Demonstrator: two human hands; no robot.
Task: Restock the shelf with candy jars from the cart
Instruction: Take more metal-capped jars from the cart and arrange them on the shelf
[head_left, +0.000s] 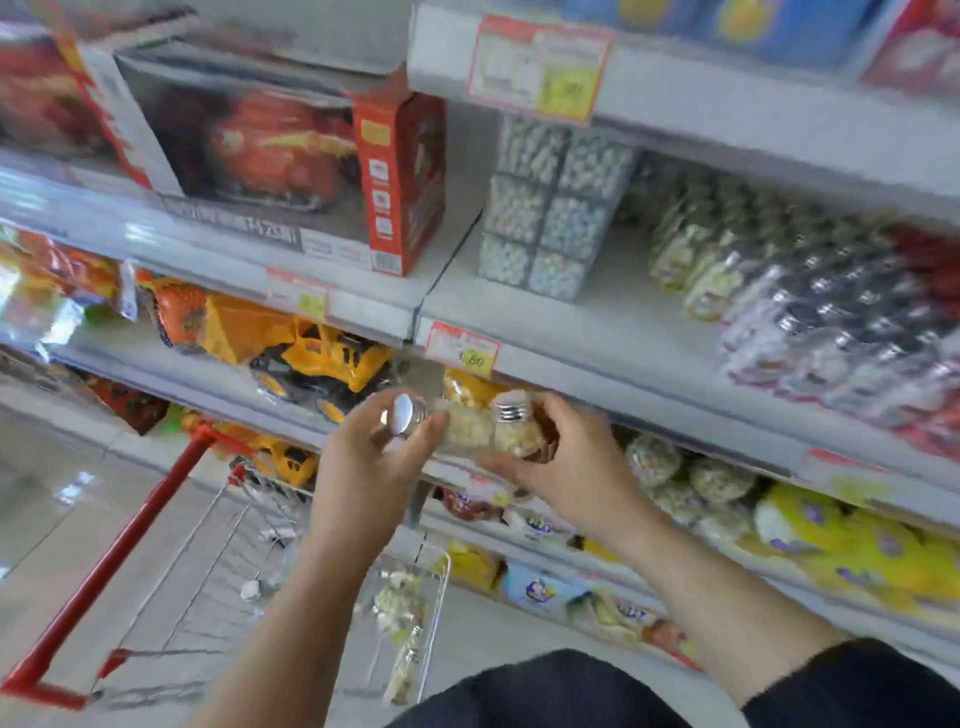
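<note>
While the head view was smeared by motion, the main layout could be read. At the centre of the frame the left hand gripped a small clear glass jar of pale yellow candy with a silver screw cap. Its long axis lay nearly level, with the cap toward the left of the frame and the base toward the right. The right hand had its fingers curled round a second clear jar of the same candy, which stood roughly upright, cap on top. The two jars looked to be touching or just beside each other between the hands.

The grey metal shelf rose above and to the right of the hands. A row of matching candy jars lay further back on it at the right of the frame, beside a stack of clear boxes of pale beads. The bare stretch of board lay up and right of the hands, so the right hand seemed the nearer. The level jar would probably need turning upright before being set down.

At the lower left stood the wire cart with a red handle, holding more candy jars in its near corner.
</note>
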